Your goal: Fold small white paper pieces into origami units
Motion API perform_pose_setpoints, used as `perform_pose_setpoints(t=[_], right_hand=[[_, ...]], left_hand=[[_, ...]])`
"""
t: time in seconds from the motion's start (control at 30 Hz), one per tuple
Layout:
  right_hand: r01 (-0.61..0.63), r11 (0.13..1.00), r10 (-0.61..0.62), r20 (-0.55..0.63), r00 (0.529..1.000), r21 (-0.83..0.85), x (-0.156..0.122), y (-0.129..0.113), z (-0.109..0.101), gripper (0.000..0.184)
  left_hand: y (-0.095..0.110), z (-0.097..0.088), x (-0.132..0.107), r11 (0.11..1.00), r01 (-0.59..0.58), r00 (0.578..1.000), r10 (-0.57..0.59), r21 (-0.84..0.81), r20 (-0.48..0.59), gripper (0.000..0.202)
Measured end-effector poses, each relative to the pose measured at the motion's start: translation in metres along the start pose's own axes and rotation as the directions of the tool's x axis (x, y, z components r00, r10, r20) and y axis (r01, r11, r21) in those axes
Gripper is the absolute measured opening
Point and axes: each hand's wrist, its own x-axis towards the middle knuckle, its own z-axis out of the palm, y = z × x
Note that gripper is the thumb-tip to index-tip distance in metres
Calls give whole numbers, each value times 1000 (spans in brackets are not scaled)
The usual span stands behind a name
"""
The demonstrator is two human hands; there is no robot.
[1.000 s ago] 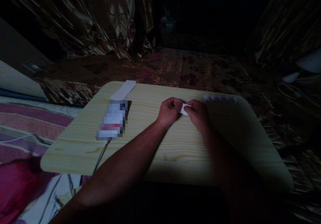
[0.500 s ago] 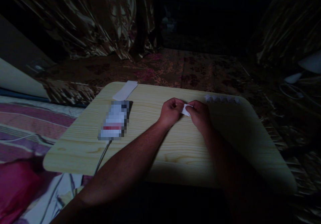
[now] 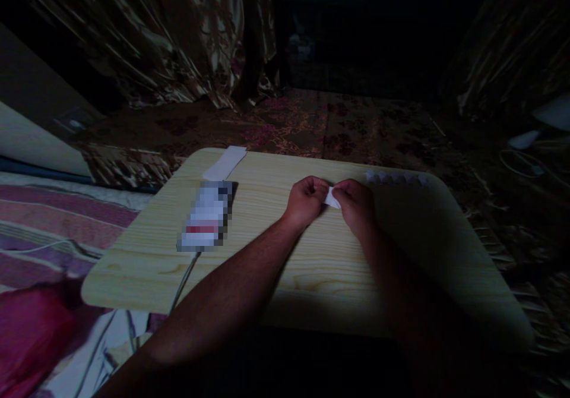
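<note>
Between my two hands is a small piece of white paper, apparently folded, above the middle of the wooden table. My left hand pinches its left side between thumb and fingers. On the other side, my right hand is closed on the right part, its thumb lying over the paper. The fingers cover much of the paper, so its full shape is hidden. Just beyond my right hand, several small folded paper pieces stand in a row near the far right edge.
White paper strips lie at the table's far left edge. Nearer is a blurred-out phone with a cable running off the front edge. A striped bed and a pink cloth or bag are on the left.
Both hands keep their grip on the paper, with only a slight shift of the fingers; less of it shows. The whole view has moved a little.
</note>
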Motion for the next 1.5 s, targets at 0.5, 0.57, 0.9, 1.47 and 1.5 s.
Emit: perform_pose_setpoints(t=[0.5, 0.57, 0.9, 1.47, 1.5], right_hand=[[-66, 998, 67, 23, 997, -16, 1, 5, 2, 14], [-31, 999, 32, 25, 999, -36, 1, 5, 0, 15], [-161, 971, 148, 84, 985, 178, -1, -3, 5, 24], [-39, 999, 39, 107, 994, 2, -3, 0, 1, 9], [-42, 999, 43, 106, 993, -8, -3, 0, 1, 9]], left_hand=[[-5, 0, 2, 998, -39, 999, 39, 49, 3, 20], [-5, 0, 2, 998, -36, 999, 36, 51, 2, 21], [-2, 0, 3, 1000, -25, 997, 24, -11, -70, 16], [4, 1, 2, 978, 36, 997, -50, -204, -60, 18], [4, 1, 2, 979, 33, 997, -46, -200, -59, 18]])
